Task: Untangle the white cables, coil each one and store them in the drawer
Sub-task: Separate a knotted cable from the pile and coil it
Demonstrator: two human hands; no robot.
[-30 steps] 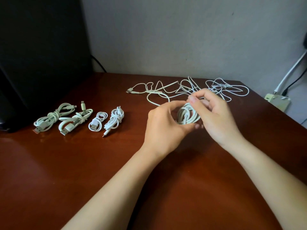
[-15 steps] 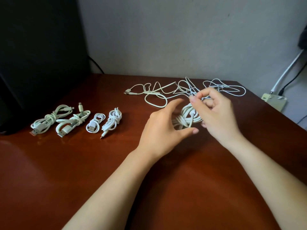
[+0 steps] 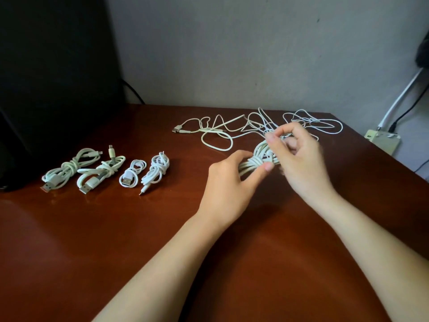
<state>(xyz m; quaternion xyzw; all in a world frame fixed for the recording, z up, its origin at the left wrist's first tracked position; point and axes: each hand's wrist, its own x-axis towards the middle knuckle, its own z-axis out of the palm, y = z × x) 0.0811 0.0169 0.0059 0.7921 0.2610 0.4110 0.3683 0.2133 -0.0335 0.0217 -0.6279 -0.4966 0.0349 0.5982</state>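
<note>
Head view: left hand (image 3: 228, 189) now grips the coil (image 3: 255, 161).

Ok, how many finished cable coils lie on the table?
4, at left: leftmost coil, second coil, small coil, fourth coil. Left hand and right hand hold a fifth coil.

Dim, soft glare on table (image 3: 69, 252); right hand (image 3: 301, 163) blurred.
</note>
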